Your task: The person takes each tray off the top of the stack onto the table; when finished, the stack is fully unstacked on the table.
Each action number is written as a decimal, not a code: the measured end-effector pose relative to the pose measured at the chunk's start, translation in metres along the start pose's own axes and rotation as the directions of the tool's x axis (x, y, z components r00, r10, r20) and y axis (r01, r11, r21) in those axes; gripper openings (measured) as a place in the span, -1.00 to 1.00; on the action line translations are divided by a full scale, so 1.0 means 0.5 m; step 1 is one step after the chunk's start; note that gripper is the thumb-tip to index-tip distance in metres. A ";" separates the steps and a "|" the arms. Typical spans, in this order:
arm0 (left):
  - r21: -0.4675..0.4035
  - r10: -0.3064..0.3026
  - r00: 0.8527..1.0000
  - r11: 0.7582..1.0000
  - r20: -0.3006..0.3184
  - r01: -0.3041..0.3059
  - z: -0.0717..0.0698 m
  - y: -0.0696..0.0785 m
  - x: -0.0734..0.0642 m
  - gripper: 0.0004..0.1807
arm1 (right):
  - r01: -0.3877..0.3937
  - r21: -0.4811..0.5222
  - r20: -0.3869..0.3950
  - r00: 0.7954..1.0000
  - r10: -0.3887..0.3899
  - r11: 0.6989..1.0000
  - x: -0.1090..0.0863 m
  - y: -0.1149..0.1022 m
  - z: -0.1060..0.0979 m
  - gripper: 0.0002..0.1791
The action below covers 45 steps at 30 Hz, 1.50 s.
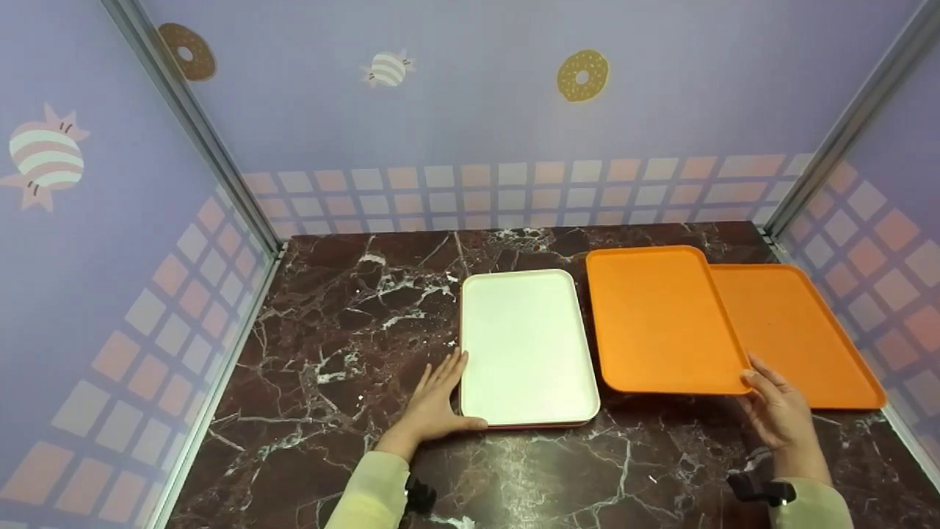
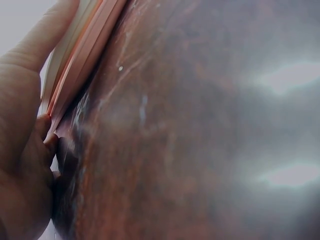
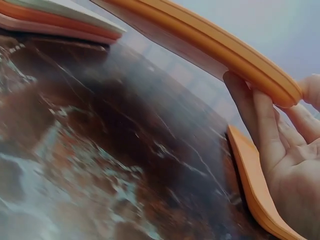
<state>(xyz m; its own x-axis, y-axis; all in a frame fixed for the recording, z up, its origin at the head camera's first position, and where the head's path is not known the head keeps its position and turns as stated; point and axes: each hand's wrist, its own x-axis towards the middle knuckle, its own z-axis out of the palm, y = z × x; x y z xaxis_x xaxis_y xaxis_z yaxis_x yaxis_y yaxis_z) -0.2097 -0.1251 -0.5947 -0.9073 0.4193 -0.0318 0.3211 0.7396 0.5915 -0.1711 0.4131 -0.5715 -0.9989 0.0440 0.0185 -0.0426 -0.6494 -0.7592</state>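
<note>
A white rectangular tray [image 1: 525, 345] tops a stack at the middle of the table, with orange and pink tray edges [image 3: 65, 27] showing beneath it in the right wrist view. My left hand [image 1: 435, 400] touches this stack, fingers along its left side and thumb at the front left corner. My right hand [image 1: 782, 408] pinches an orange tray [image 1: 664, 323] by its near right corner, thumb on top and fingers below. In the right wrist view, that tray is raised and tilted above the table. Another orange tray [image 1: 800, 338] lies to its right, partly covered by it in the head view.
The tabletop [image 1: 352, 316] is dark brown marble with white veins. Purple walls [image 1: 477, 110] with printed sweets and tile squares enclose it at the back and both sides. Metal posts [image 1: 198, 139] stand at the corners. The right orange tray lies close to the right wall.
</note>
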 end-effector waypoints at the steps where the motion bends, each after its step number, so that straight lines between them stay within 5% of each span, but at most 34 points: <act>1: -0.001 0.001 1.000 1.000 0.000 -0.001 0.000 0.000 0.000 0.46 | -0.003 -0.004 -0.006 1.000 0.003 1.000 0.001 -0.003 -0.004 -0.52; 14: 0.015 -0.007 1.000 1.000 0.002 0.007 0.002 -0.002 0.003 0.47 | -0.084 -0.133 -0.075 0.994 0.074 0.988 0.022 -0.010 -0.039 -0.54; 18: 0.009 -0.007 1.000 1.000 0.003 0.007 0.002 -0.003 0.004 0.47 | -0.136 -0.301 -0.170 0.982 0.087 0.944 0.026 -0.019 -0.037 -0.57; 20: 0.007 -0.005 1.000 1.000 -0.001 0.005 0.002 -0.003 0.004 0.47 | -0.173 -0.422 -0.241 0.968 0.073 0.890 0.028 -0.024 -0.032 -0.63; 22: 0.008 -0.004 1.000 1.000 -0.003 0.004 0.002 -0.004 0.003 0.47 | -0.214 -0.566 -0.305 0.951 0.039 0.796 0.033 -0.027 -0.025 -0.66; 24: 0.004 -0.005 1.000 1.000 -0.003 0.005 0.002 -0.004 0.003 0.47 | -0.255 -0.715 -0.346 0.938 -0.012 0.651 0.039 -0.028 -0.018 -0.60; 28: -0.002 -0.007 1.000 1.000 0.001 0.007 0.001 -0.004 0.003 0.47 | -0.292 -0.911 -0.337 0.934 -0.118 0.289 0.047 -0.027 -0.011 -0.44; 30: 0.000 -0.006 1.000 1.000 0.003 0.006 0.001 -0.004 0.002 0.47 | -0.283 -0.945 -0.308 0.938 -0.155 0.164 0.049 -0.026 -0.011 -0.47; 31: 0.004 -0.005 1.000 1.000 0.004 0.005 0.001 -0.004 0.002 0.47 | -0.276 -0.953 -0.294 0.941 -0.167 0.124 0.049 -0.024 -0.013 -0.49; 35: -0.010 -0.003 1.000 1.000 0.009 0.003 0.000 -0.002 0.002 0.45 | -0.253 -0.965 -0.262 0.942 -0.210 0.070 0.048 -0.015 -0.015 -0.54; 42: -0.010 -0.005 1.000 1.000 0.004 0.005 0.001 -0.002 0.001 0.46 | -0.222 -0.973 -0.231 0.945 -0.232 0.064 0.048 -0.006 -0.012 -0.55; 45: -0.008 -0.004 1.000 1.000 0.004 0.004 0.002 -0.002 0.001 0.46 | -0.206 -0.978 -0.203 0.945 -0.257 0.017 0.049 -0.001 -0.014 -0.60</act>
<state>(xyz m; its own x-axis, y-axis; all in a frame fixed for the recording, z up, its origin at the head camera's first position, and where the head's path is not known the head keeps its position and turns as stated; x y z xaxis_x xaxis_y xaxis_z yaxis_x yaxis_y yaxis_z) -0.2100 -0.1251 -0.5960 -0.9075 0.4184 -0.0374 0.3151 0.7370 0.5979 -0.1952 0.4200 -0.5752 -0.9283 0.3630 0.0806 0.2260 0.7230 -0.6528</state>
